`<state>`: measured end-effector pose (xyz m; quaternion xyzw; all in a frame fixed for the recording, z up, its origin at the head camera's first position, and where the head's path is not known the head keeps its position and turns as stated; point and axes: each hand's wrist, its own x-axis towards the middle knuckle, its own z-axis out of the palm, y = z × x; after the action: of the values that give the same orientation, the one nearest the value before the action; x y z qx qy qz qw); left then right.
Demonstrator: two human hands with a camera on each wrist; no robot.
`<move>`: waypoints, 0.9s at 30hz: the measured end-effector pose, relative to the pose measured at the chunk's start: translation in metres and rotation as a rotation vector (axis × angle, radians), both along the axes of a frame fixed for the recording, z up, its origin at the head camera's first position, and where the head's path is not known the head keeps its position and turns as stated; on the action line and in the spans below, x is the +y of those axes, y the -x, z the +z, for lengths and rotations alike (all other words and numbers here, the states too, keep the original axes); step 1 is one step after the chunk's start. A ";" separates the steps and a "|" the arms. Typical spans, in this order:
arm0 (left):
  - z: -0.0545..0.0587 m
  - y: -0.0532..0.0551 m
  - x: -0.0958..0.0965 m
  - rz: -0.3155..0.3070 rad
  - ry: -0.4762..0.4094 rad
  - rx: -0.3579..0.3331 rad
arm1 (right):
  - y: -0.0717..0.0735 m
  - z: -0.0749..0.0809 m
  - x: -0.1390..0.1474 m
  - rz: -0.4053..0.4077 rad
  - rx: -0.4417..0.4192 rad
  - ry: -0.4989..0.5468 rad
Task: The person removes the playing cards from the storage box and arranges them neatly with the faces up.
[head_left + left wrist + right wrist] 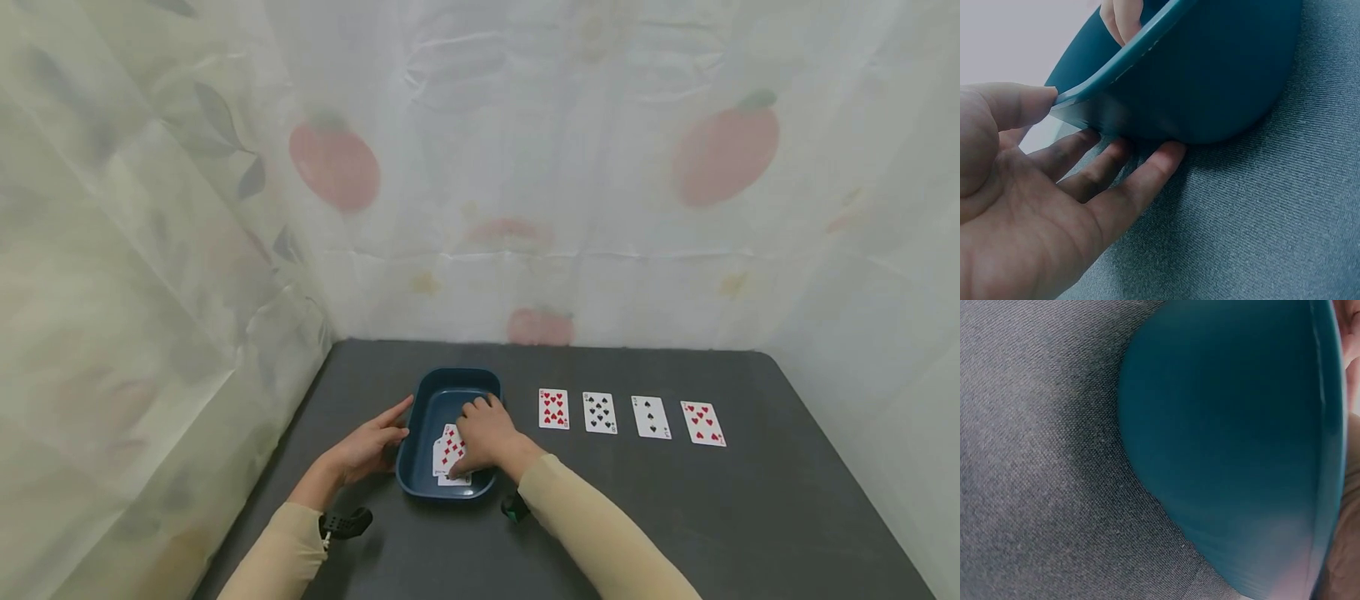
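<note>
Lower middle of frame: my left hand (366, 451), fingers loosely spread, touches tray (441, 402); my right hand (486, 435) over cards (452, 450) inside, can't tell if pinching.

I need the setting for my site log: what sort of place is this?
Probably a small curtained-off workspace, though the wider room is hidden: fruit-print curtains hang around a dark table, where four playing cards lie face up beside a blue tray.

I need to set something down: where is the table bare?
Bare table lies between the card row and the right sleeve, plus a narrower strip between row and curtain. Crowded: the blue tray, its rim held by the left hand, the right hand over cards inside.
</note>
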<state>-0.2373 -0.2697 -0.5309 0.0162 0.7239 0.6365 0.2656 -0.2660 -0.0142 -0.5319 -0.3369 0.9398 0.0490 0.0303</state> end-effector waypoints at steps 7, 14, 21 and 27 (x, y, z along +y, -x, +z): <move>0.001 0.000 0.001 0.006 0.010 0.011 | -0.001 0.000 0.000 -0.013 0.004 -0.012; -0.001 0.001 0.000 0.013 0.010 0.003 | -0.002 0.002 -0.001 -0.015 -0.001 -0.001; 0.001 0.001 0.000 0.007 0.017 0.006 | -0.003 0.002 -0.004 -0.016 -0.014 0.011; 0.002 0.001 -0.001 0.002 0.019 0.005 | -0.002 -0.003 -0.005 -0.017 -0.026 0.017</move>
<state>-0.2387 -0.2703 -0.5293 0.0147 0.7307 0.6297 0.2633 -0.2640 -0.0188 -0.5351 -0.3300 0.9425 0.0363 0.0398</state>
